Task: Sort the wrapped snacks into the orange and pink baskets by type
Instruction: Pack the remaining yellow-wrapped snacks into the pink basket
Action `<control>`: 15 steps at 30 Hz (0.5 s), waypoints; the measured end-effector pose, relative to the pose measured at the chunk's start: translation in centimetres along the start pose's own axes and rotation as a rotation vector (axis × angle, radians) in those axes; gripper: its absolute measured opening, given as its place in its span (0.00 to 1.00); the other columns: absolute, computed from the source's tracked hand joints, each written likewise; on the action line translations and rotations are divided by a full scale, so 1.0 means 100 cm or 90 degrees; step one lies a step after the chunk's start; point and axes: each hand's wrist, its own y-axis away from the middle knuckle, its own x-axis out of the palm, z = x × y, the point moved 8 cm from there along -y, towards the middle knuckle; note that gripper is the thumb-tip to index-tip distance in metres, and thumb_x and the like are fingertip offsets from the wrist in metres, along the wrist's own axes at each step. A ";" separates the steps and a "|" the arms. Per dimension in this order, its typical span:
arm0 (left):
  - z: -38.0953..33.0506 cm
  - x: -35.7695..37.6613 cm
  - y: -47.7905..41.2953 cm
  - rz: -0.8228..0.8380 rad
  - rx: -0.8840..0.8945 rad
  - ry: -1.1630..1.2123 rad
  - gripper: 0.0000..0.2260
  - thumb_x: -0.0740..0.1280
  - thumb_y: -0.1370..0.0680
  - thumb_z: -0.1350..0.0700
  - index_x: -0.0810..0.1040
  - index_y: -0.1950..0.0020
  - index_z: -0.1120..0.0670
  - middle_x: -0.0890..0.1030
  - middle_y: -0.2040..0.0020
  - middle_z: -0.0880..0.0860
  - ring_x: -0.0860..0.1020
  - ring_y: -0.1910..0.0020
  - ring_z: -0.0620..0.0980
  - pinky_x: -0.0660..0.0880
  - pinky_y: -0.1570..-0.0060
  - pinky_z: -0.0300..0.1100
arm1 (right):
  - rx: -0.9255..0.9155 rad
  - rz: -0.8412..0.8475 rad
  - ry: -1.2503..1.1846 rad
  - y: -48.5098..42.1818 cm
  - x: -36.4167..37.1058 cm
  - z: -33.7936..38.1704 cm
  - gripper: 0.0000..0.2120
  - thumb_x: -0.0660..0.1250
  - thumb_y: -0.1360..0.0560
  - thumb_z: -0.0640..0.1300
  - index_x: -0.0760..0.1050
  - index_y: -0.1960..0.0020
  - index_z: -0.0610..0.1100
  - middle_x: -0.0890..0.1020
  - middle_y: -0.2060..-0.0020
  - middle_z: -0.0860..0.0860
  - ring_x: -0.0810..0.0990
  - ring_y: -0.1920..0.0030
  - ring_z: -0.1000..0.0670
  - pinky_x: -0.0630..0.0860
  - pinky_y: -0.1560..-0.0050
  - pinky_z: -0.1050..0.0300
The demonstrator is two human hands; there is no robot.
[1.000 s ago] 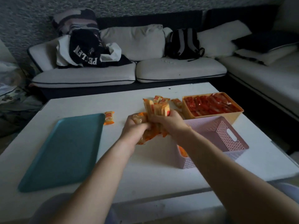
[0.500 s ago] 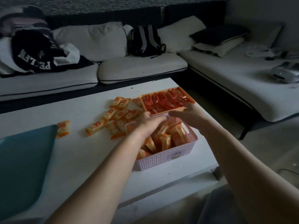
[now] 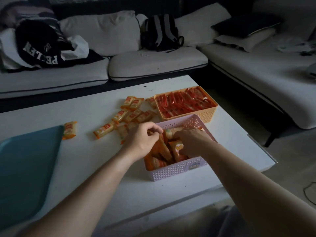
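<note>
Wrapped snacks (image 3: 164, 151) of two kinds are in view: red packets (image 3: 184, 103) fill the orange basket (image 3: 207, 115) at the far right of the tabletop (image 3: 89, 161). Yellow-orange packets (image 3: 131, 113) are split between a loose scatter just left of that basket and a heap inside the pink basket (image 3: 179, 170), which sits nearer the person. One stray packet (image 3: 69, 130) lies apart, beside the corner of a teal tray (image 3: 25, 168). The left hand (image 3: 142, 139) hangs over the pink basket's left rim, fingers curled, its grip seemingly pinching the top edge of an upright packet. The right hand (image 3: 193, 142) is sunk into the heap, fingers buried, and whether its grip is closed on anything cannot be told. The heap stands high, so hands drawn out carelessly could drag packets over the rim. The scatter lies close against the orange basket, so a sweeping grab might tip a yellow-orange packet in with the red ones, and the stray one is easy to overlook in this dim light. Each yellow-orange packet bears a red label patch, its writing too small to read, and a small sticker (image 3: 194, 165) on the pink basket's near wall is equally illegible. On the sofa (image 3: 153, 64) a dark garment (image 3: 39, 48) shows white block letters upside down — roughly "PE" and "LEN", with a fold between.
</note>
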 end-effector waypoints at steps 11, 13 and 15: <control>0.013 0.009 -0.008 0.049 -0.018 -0.048 0.09 0.70 0.23 0.60 0.84 0.49 0.47 0.82 0.45 0.47 0.80 0.46 0.47 0.78 0.43 0.47 | -0.037 0.036 0.006 0.002 -0.020 -0.002 0.17 0.73 0.23 0.44 0.79 0.35 0.52 0.82 0.44 0.56 0.78 0.57 0.58 0.73 0.64 0.70; 0.012 0.012 -0.007 0.084 -0.011 -0.116 0.13 0.67 0.23 0.60 0.83 0.43 0.45 0.78 0.38 0.51 0.77 0.38 0.51 0.76 0.39 0.48 | -0.072 0.034 -0.035 0.006 -0.024 0.004 0.15 0.72 0.22 0.42 0.81 0.37 0.53 0.81 0.46 0.59 0.78 0.59 0.59 0.73 0.65 0.71; 0.010 0.019 -0.004 0.126 -0.004 -0.169 0.17 0.65 0.23 0.60 0.81 0.38 0.43 0.75 0.33 0.52 0.70 0.30 0.53 0.71 0.34 0.46 | -0.089 0.045 -0.068 0.008 -0.022 0.012 0.14 0.70 0.21 0.41 0.82 0.38 0.53 0.80 0.48 0.61 0.79 0.59 0.59 0.73 0.67 0.73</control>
